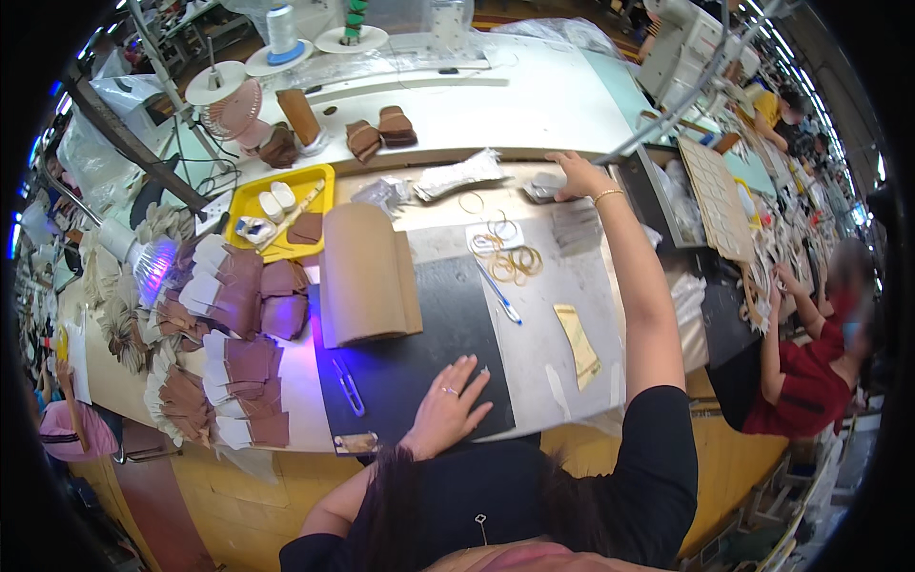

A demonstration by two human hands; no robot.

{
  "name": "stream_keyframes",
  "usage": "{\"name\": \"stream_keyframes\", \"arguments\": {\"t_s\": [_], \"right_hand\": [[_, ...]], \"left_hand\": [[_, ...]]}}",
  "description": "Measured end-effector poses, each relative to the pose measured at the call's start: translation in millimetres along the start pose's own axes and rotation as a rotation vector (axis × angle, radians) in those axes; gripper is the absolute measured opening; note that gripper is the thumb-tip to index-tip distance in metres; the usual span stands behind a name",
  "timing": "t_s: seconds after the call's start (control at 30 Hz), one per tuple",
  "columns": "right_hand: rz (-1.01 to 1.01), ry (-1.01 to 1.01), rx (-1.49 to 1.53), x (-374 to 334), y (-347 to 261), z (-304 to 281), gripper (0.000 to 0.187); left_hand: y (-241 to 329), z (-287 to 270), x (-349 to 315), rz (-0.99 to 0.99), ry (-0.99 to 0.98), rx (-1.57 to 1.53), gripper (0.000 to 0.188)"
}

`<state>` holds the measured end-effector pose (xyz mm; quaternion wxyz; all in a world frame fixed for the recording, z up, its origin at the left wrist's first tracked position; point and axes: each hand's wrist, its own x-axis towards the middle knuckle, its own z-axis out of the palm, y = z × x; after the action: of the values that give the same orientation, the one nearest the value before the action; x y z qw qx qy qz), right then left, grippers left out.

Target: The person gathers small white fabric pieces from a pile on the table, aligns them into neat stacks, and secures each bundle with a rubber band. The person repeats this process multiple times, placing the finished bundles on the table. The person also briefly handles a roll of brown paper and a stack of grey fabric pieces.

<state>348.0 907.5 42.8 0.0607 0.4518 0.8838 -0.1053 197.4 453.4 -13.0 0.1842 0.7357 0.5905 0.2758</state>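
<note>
My left hand (446, 408) lies flat on the black mat (400, 372) near the table's front edge, fingers spread, holding nothing. Reaching far out to the right, my right hand (578, 177) has its fingers apart at the right end of a small grey stack (542, 187). Whether it grips the stack is hard to see. Just below this hand lies another bundle of greyish pieces (577, 231), somewhat blurred. Rubber bands (515, 263) and a blue-and-white pen (501, 297) lie between my hands. A blue-lit cutter (349, 386) rests left of my left hand.
A curved brown cardboard piece (360, 272) stands mid-table. Left of it are stacked brown and white pieces (238, 372), a yellow tray (329, 181) and a lit lamp (152, 267). A patterned strip (577, 345) lies at right. A co-worker in red (801, 377) works at the right.
</note>
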Motion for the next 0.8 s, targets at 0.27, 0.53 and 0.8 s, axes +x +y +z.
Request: {"name": "stream_keyframes", "arguments": {"t_s": [0.27,0.53,0.8], "right_hand": [[0.064,-0.499,-0.200,75,1,4,0.086],[-0.177,-0.396,-0.039,57,23,15,0.067],[-0.271,0.499,0.291,-6,-59,-90,0.055]], "left_hand": [[-5,0,4,-0.017,-0.016,0.027,0.041],[-3,7,3,-0.027,-0.027,0.081,0.043],[0,5,-2,-0.045,0.033,-0.008,0.059]]}}
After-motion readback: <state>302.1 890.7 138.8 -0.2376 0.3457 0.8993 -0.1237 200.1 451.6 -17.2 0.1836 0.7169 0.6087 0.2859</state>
